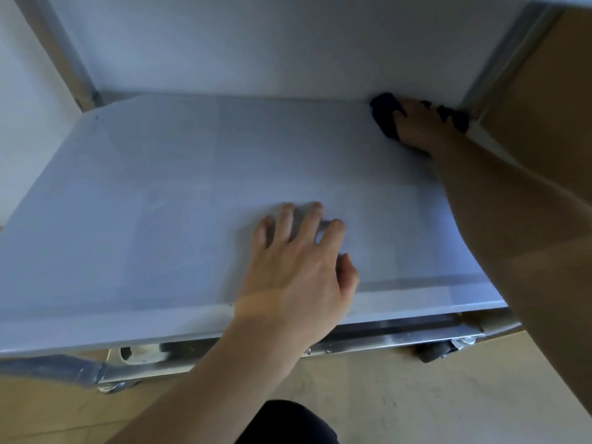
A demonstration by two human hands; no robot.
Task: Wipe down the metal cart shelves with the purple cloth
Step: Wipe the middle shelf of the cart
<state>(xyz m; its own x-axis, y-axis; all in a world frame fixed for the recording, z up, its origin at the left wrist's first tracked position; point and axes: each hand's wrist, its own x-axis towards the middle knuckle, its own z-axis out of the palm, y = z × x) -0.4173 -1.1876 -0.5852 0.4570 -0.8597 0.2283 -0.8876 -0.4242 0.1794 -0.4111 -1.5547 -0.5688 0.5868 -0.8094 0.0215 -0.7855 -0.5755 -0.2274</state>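
Head view: right hand (pixel 416 126) presses purple cloth (pixel 382 113) into shelf (pixel 160 187) far right corner; left hand (pixel 298 267) rests spread near front. Wiping under way; finished extent cannot be told.

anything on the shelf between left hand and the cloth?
No. Head view shows only bare shelf between the left hand and the purple cloth under the right hand.

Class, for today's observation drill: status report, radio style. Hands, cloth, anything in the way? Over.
Left hand flat on shelf, near front edge. Right hand pressing purple cloth into back right corner. Only obstacle: the resting hand.
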